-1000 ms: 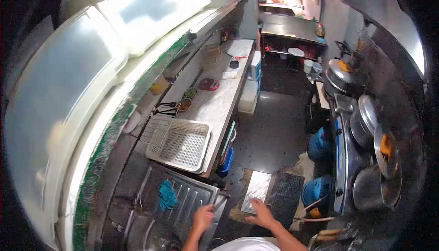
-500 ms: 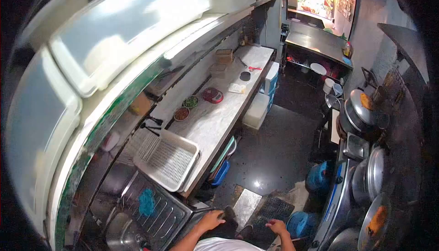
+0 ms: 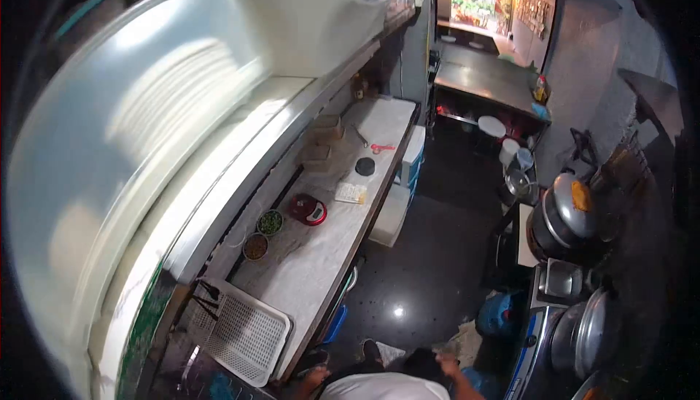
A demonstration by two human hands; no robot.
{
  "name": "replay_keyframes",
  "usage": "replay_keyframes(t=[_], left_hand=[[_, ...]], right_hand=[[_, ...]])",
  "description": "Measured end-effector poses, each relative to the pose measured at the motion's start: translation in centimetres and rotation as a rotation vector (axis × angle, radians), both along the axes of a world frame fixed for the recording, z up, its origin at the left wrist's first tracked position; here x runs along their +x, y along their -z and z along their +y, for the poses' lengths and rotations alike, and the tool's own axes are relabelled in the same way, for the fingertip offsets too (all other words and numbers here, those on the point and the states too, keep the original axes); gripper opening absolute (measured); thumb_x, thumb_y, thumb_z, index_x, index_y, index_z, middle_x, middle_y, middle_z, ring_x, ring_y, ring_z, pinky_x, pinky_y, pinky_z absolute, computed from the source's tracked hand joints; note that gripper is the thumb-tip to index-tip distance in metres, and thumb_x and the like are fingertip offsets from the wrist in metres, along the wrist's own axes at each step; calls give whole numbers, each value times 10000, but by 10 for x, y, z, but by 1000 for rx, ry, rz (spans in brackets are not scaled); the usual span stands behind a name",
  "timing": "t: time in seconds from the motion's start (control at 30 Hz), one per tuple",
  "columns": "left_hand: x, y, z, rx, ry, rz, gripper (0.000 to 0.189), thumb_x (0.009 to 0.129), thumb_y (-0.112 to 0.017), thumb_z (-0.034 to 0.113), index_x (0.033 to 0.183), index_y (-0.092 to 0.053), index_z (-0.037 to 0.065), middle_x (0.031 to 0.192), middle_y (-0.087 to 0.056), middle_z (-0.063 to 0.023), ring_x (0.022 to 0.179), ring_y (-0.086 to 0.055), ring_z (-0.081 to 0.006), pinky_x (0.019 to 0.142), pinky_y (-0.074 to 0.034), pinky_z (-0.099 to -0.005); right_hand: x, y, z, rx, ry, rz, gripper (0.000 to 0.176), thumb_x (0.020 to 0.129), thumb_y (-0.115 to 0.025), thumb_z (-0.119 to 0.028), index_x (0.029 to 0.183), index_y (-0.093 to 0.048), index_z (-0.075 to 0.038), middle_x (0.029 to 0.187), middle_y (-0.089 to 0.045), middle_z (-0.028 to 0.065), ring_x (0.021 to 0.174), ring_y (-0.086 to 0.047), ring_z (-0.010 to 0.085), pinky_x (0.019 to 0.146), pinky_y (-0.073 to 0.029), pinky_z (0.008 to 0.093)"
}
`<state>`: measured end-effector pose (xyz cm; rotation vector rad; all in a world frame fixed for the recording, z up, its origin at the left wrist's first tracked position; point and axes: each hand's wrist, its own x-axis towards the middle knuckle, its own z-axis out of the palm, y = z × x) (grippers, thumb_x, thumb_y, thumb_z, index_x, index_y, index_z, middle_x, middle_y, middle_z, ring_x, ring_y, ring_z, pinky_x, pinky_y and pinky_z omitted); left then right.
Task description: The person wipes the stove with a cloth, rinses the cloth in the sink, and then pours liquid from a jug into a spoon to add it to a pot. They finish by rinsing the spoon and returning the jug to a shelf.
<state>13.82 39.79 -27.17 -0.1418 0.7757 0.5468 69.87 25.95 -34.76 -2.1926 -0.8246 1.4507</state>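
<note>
My left hand (image 3: 315, 377) hangs low by the counter's near end, close to the white plastic basket (image 3: 251, 334). It is small and dim here, with loosely bent fingers and nothing visible in it. On the other side of my body, my right hand (image 3: 448, 363) hangs above the floor, left of the stove. Its fingers are slightly curled and apart, and no object shows in it. Black-handled utensils (image 3: 207, 296) lie at the basket's far left corner. Neither hand touches the counter things.
On the marble counter (image 3: 306, 269) stand two bowls, one of chopped greens (image 3: 270, 222) and one brown-filled bowl (image 3: 256, 246), a red scale (image 3: 308, 210), a black round lid (image 3: 364, 167) and red-handled scissors (image 3: 382, 148). Large pots (image 3: 565, 214) line the right side. A blue gas cylinder (image 3: 502, 314) stands below.
My view has tilted up and shifted forward along the aisle. The basket and sink area sit lower in view, the sink bowl is gone from sight, and both hands hang nearer the bottom edge.
</note>
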Motion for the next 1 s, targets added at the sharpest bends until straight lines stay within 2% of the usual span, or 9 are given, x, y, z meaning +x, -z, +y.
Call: replay_keyframes(t=[0.07,0.2,0.23,0.27,0.33,0.43,0.6,0.87,1.0], left_hand=[[23,-4,22,595,287,636,216,1010,-647,164,1208,-637,78,975,-689,-24,834,-653,-142,733,-529,-293],[41,-18,89,228,97,295,334,964,-678,131,1284,-641,44,1111,-737,-88,961,-705,-187,840,-560,-334],[52,-18,91,1069,307,780,344,955,-702,170,1266,-653,32,1102,-734,-116,922,-714,-247,868,-569,-417],[60,-20,93,1057,314,794,344,955,-702,170,1266,-653,32,1102,-734,-116,922,-714,-247,868,-569,-417],[74,-20,103,217,-317,21,385,965,-684,233,1276,-643,10,1144,-736,-133,1082,-695,-281,987,-535,-474],[124,-34,137,305,-5,719,389,967,-682,237,1280,-642,10,1152,-734,-134,1094,-690,-283,992,-531,-471],[200,-57,188,208,194,1020,396,970,-678,245,1285,-640,10,1164,-731,-135,1114,-681,-286,1000,-526,-467],[252,-103,190,94,249,1112,407,974,-672,258,1294,-637,10,1185,-726,-136,1146,-667,-290,1014,-518,-461],[258,-126,160,47,271,1133,413,976,-669,265,1298,-635,10,1195,-723,-137,1162,-661,-292,1020,-513,-458]], right_hand=[[44,12,60,8,-78,-311,390,954,-659,-407,1074,-758,-49,1009,-768,157,968,-731,297,880,-556,425],[135,39,246,472,-4,-572,301,955,-599,-294,888,-736,-34,827,-728,190,815,-719,393,741,-550,467],[150,9,310,401,21,-541,304,958,-607,-304,862,-723,-40,810,-711,196,787,-707,393,719,-532,492],[176,20,374,575,-44,-612,308,963,-609,-308,828,-712,-51,820,-703,204,799,-701,405,722,-530,503],[206,-22,516,615,-43,-680,276,960,-635,-296,862,-683,-43,830,-693,213,808,-679,432,740,-520,519],[236,-81,720,792,25,-618,217,931,-646,-219,872,-653,-10,828,-683,228,820,-669,446,723,-505,524],[248,-156,952,812,-54,-623,224,940,-589,-205,937,-698,-9,940,-706,258,912,-677,473,820,-535,560],[188,-173,1071,1009,-528,-636,201,890,-613,-177,1010,-751,-93,960,-656,194,963,-655,401,845,-538,495],[171,-161,1088,938,-712,-969,212,893,-578,-202,992,-764,-181,1065,-639,126,997,-649,312,806,-520,488]])
